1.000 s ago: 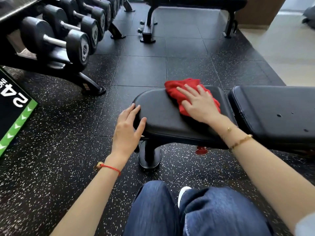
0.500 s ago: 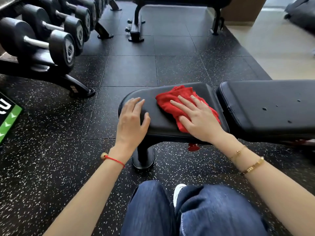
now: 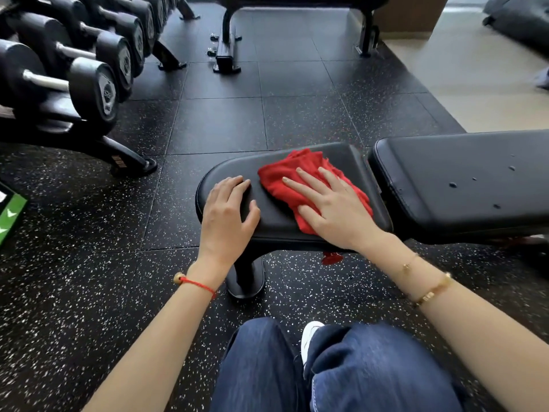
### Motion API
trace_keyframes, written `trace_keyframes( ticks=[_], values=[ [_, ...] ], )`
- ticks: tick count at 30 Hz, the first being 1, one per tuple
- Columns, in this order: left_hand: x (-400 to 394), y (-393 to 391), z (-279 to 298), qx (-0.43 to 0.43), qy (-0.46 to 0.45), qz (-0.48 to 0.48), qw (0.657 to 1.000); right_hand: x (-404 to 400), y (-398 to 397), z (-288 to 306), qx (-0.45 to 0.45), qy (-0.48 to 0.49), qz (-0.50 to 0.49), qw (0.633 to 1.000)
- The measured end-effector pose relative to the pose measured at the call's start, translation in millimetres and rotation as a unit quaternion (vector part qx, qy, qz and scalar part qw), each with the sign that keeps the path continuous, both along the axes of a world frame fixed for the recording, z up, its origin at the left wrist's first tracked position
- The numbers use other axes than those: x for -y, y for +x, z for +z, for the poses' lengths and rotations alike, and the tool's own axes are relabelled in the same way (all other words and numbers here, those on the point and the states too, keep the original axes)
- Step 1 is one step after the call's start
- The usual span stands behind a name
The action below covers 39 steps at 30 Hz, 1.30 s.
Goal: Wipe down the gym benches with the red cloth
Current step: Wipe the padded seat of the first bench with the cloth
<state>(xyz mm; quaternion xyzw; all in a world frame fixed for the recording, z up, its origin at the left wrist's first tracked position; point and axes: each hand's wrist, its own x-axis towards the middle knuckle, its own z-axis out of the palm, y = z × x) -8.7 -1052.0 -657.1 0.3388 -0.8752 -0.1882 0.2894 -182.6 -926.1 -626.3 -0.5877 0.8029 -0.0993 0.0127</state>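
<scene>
A black padded gym bench fills the centre right, with a short seat pad [image 3: 237, 171] and a longer back pad [image 3: 463, 179] to its right. The red cloth [image 3: 285, 176] lies crumpled on the seat pad. My right hand [image 3: 332, 206] presses flat on the cloth, fingers spread and pointing up-left. My left hand [image 3: 227, 214] rests palm down on the seat pad's left end, holding nothing, its fingers just left of the cloth. Small drops dot the back pad.
A rack of black dumbbells [image 3: 89, 81] runs along the left. A second bench's frame [image 3: 227, 52] stands at the far end on the speckled rubber floor. A green-and-black box [image 3: 9, 212] pokes in at the left edge. My knees in blue jeans [image 3: 341, 370] are below.
My left hand slid from the pad's left edge onto its top. My right hand and the cloth moved from the far side of the seat pad toward its middle and near edge.
</scene>
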Motion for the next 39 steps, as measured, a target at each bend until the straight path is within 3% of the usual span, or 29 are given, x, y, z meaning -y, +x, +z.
trace_keyframes(
  ticks=[4, 8, 12, 17, 21, 27, 31, 35, 39],
  values=[
    [-1, 1, 1, -0.005, 0.002, 0.006, 1.0, 1, -41, -1, -0.008, 0.028, -0.082, 0.996],
    [-3, 0, 3, -0.004, 0.002, 0.012, 1.0, 53, -65, 8, 0.048, 0.047, -0.189, 0.98],
    [-1, -1, 0, -0.005, -0.007, 0.015, 1.0, 72, -32, 5, 0.04, 0.035, -0.125, 0.991],
    [0, -1, -3, -0.009, -0.014, 0.01, 1.0, 5, 0, 1, 0.006, 0.002, 0.003, 1.0],
    [0, 0, -3, -0.007, -0.012, 0.009, 1.0, -27, -31, -2, -0.002, 0.008, -0.046, 0.999],
    [-2, 1, 0, 0.003, -0.007, 0.01, 1.0, 46, -87, 5, 0.056, 0.057, -0.16, 0.984],
    [-2, 0, -1, 0.003, -0.013, 0.015, 1.0, 44, -38, 5, 0.032, 0.018, -0.09, 0.995],
    [-1, 1, -2, 0.006, -0.02, 0.007, 1.0, -7, 2, 3, 0.009, -0.014, 0.005, 1.0],
    [0, 1, -2, 0.007, -0.015, 0.007, 1.0, -48, -9, 3, 0.016, -0.033, -0.038, 0.999]
  ],
)
